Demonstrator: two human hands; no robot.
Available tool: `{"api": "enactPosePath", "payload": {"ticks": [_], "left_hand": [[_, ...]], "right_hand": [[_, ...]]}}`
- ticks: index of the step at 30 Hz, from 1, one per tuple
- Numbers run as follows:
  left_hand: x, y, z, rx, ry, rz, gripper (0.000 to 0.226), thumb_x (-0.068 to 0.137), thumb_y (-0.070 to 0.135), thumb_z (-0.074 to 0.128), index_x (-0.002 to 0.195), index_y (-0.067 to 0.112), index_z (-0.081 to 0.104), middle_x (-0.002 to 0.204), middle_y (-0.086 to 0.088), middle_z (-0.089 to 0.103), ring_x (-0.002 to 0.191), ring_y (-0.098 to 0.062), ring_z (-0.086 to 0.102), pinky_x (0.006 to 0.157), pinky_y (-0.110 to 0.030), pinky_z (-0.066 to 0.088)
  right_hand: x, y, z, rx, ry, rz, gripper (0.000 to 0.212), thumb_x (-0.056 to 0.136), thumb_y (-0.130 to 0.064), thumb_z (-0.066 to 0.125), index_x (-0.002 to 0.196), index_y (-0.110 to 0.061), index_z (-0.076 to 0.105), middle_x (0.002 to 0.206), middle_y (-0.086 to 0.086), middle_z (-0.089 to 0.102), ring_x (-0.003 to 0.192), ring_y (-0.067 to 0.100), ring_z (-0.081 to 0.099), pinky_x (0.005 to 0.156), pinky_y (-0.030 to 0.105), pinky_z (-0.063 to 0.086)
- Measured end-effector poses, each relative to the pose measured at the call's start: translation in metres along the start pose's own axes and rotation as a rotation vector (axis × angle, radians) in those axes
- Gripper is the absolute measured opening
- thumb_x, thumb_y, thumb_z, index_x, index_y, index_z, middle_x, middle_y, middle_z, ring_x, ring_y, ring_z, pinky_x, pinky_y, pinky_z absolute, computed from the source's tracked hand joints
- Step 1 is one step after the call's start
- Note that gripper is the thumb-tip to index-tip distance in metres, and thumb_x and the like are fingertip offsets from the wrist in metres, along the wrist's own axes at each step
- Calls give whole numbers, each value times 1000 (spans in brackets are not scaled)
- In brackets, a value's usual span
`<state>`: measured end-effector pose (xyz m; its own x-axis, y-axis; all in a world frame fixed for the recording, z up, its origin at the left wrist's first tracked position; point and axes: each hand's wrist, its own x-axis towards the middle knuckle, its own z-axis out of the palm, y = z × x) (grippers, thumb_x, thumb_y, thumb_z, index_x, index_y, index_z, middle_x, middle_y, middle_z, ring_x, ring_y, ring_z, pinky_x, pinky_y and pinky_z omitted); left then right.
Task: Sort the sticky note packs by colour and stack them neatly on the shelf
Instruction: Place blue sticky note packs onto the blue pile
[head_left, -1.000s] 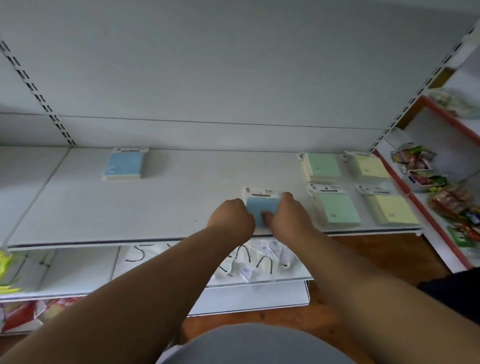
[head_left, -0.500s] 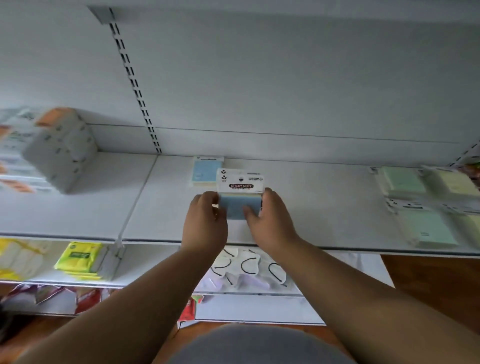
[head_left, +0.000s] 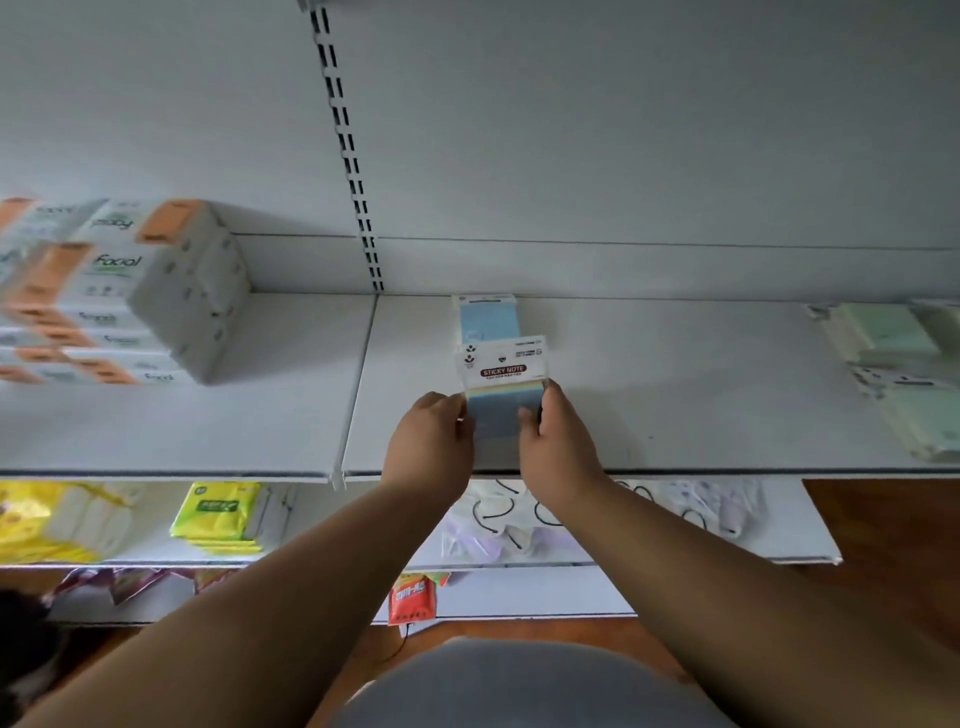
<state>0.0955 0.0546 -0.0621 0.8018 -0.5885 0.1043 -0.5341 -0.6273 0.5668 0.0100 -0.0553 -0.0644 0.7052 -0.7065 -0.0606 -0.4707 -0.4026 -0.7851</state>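
Both hands, left hand (head_left: 434, 441) and right hand (head_left: 558, 441), pinch the blue pack (head_left: 503, 387) by its sides, above the shelf (head_left: 675, 405) near its front edge, before another blue pack (head_left: 488, 319).

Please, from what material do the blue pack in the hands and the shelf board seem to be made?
Held blue pack: probably paper notes under a printed white card header, perhaps in glossy film; its surface shows a sheen. Shelf: likely painted metal, matte white, with a thin front edge.

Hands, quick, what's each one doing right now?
Left hand: gripping the blue sticky note pack by its left edge.
Right hand: gripping its right edge.
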Motion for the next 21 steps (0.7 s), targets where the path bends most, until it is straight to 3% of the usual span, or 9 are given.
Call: {"api": "enactPosePath", "payload": {"ticks": [2, 5, 7, 11, 16, 21], "left_hand": [[5, 2, 1, 2, -35, -4, 19, 98, 20, 47, 101, 11, 63, 102, -9, 60, 83, -22, 53, 72, -28, 45], [9, 3, -2, -57, -62, -41, 20, 96, 21, 51, 113, 15, 59, 101, -4, 64, 82, -19, 55, 72, -27, 46], [10, 2, -5, -138, -92, -127, 26, 94, 23, 55, 120, 18, 53, 95, 3, 65, 84, -19, 60, 76, -30, 52], [16, -4, -6, -66, -198, -187, 17, 91, 31, 59, 104, 20, 58, 91, 5, 64, 85, -18, 61, 76, -31, 55], [20, -8, -11, 50, -248, -178, 16, 91, 35, 55, 97, 20, 60, 94, -1, 66, 85, -21, 62, 76, -36, 58], [9, -16, -20, 224, -382, 6, 33, 89, 50, 56, 106, 21, 57, 99, 1, 62, 87, -18, 60, 75, -32, 56]], "right_hand": [[2, 3, -3, -53, 20, -18, 32, 100, -22, 42, 127, -4, 47, 123, 12, 57, 110, 27, 56, 91, 30, 44], [4, 6, -12, -136, 62, -87, 15, 98, -18, 46, 97, -5, 53, 95, 8, 54, 84, 22, 50, 71, 25, 35], [6, 8, -16, -185, 50, -75, 21, 97, -22, 47, 82, -6, 51, 83, 8, 54, 74, 24, 51, 63, 28, 35], [10, 7, -19, -273, 34, -4, 34, 92, -29, 52, 70, -3, 54, 64, 12, 53, 63, 29, 49, 56, 33, 35], [16, 2, -23, -415, -56, 22, 35, 92, -38, 54, 77, -7, 64, 74, 9, 63, 74, 30, 58, 62, 30, 41], [6, 10, -43, -563, -234, -134, 41, 82, -62, 58, 77, -22, 52, 81, -4, 53, 75, 19, 54, 63, 32, 43]]}}
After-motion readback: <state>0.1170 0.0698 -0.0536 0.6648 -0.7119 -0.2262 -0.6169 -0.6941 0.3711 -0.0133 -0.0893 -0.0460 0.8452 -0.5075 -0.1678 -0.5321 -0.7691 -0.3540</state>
